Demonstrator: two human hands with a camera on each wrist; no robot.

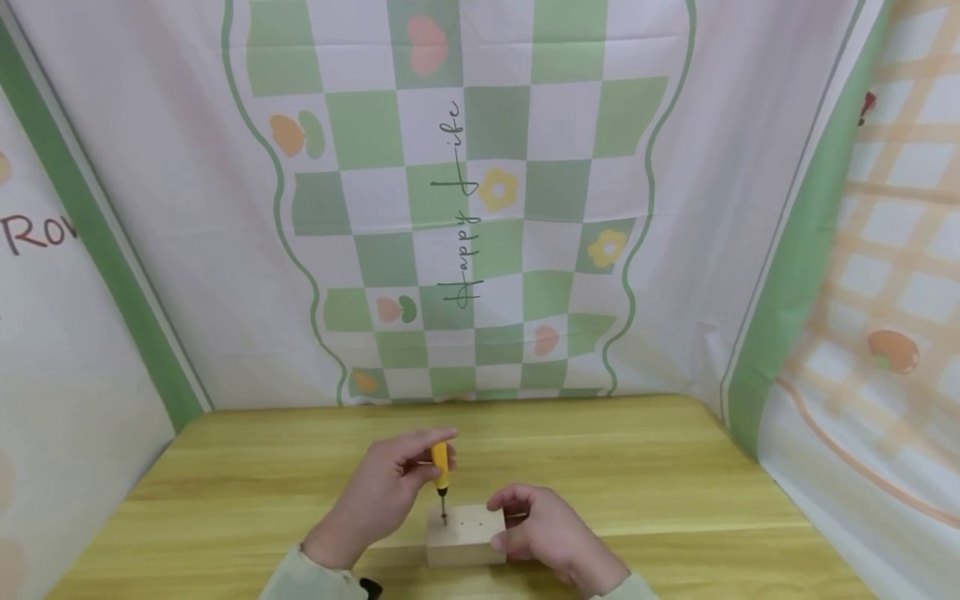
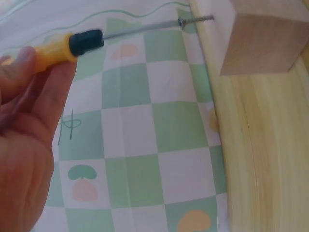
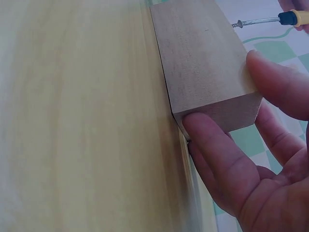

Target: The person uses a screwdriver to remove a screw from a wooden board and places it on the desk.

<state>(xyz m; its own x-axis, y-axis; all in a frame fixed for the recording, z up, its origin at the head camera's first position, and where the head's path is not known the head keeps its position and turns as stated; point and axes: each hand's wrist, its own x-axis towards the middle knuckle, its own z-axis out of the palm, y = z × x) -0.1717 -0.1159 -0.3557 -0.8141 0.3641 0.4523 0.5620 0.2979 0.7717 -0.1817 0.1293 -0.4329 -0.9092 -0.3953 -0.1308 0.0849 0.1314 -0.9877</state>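
My left hand (image 1: 384, 487) grips the yellow handle of a screwdriver (image 1: 440, 468), which stands nearly upright over a pale wooden block (image 1: 467, 553). At the lower end of its shaft is a screw (image 2: 198, 20), its point at the block's top face, left of the middle. Two small dark dots mark that same face further right. Around the block's right end, my right hand (image 1: 551, 533) holds it with thumb and fingers. In the right wrist view, the fingers press the end face of the block (image 3: 203, 53) and the thumb lies along an edge.
The block rests on a wood-grain table (image 1: 615, 467), near its front side. Behind the table hangs a green-and-white checked cloth (image 1: 495, 250), with more printed cloth at the left and right. A small black object (image 1: 371, 588) shows by the left sleeve.
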